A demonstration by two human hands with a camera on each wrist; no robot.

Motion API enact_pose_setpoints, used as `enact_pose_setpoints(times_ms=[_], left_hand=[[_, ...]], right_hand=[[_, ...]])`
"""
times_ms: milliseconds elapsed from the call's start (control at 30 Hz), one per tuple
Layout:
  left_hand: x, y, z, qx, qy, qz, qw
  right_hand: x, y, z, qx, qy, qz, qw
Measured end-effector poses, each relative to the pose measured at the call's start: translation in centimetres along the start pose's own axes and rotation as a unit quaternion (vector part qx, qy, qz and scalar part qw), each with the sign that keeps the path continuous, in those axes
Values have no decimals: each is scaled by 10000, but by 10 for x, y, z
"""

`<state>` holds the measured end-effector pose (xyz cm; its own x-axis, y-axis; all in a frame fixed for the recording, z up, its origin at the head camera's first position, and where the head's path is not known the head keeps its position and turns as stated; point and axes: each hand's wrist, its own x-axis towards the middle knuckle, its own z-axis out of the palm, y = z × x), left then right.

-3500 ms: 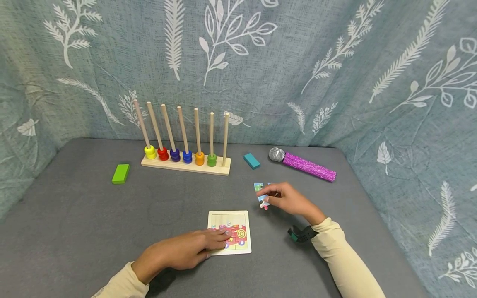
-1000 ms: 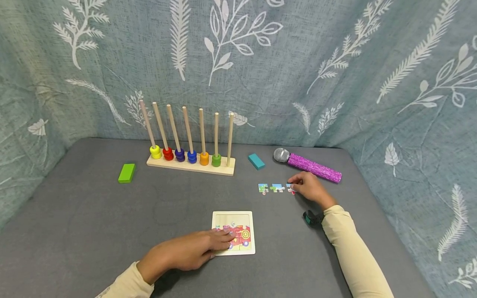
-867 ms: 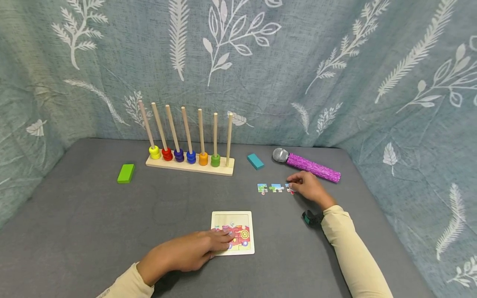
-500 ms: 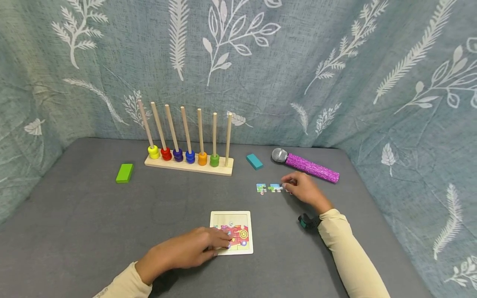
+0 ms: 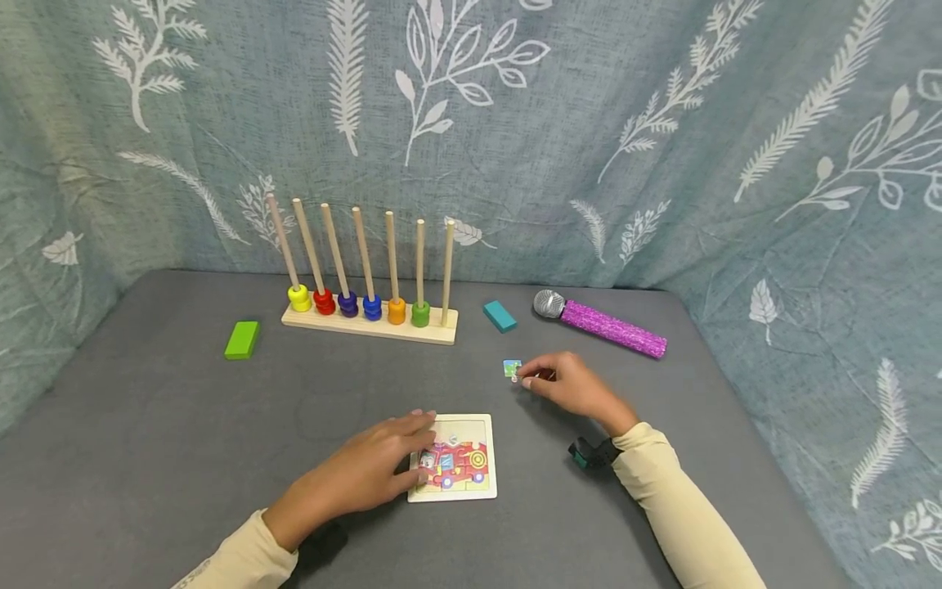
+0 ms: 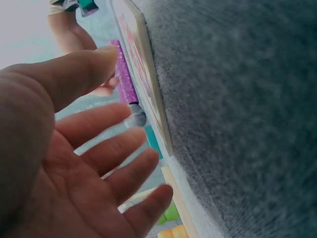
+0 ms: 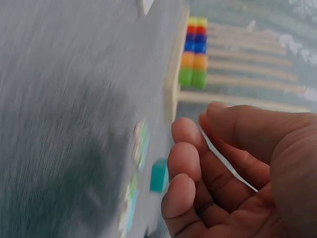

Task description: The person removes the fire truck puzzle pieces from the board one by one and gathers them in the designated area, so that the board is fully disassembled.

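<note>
A wooden-framed jigsaw puzzle [image 5: 460,496] lies flat, its lower part filled with pieces showing a red vehicle. My left hand [image 5: 371,462] is at the frame's left edge, fingers spread and thumb apart; the left wrist view shows nothing in its palm. Farther right, my right hand [image 5: 577,388] hovers low beside a blue-and-green puzzle piece [image 5: 511,368], fingers loosely bent. In the right wrist view two puzzle pieces [image 7: 140,145] lie on the table beyond the fingertips, and nothing shows between thumb and fingers. From the head view, this hand hides the other loose pieces.
At the back stands a wooden peg stacker [image 5: 368,324] with coloured rings. A teal block [image 5: 500,316] and a purple glittery microphone [image 5: 611,327] lie to its right, a green block [image 5: 242,339] to its left. Patterned cloth [image 5: 471,123] hangs behind the grey table.
My right hand has moved left from the rightmost loose piece toward the leftmost one. My left hand has drawn back from the puzzle's pieces to its left edge, uncovering the picture.
</note>
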<state>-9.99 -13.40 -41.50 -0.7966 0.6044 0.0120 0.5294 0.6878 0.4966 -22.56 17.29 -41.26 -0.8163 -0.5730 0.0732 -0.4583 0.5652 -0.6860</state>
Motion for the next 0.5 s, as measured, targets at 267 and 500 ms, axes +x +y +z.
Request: enact_pose_setpoints(times_ms=[267,500], left_hand=[[-5,-2,-3,416,-414,-432,9973],[-2,-3,-3,235,-688,-501,9961]], right_hand=[[0,-19,14,226,-338,-343,9986],[0,-29,29,156,-352,-561,9977]])
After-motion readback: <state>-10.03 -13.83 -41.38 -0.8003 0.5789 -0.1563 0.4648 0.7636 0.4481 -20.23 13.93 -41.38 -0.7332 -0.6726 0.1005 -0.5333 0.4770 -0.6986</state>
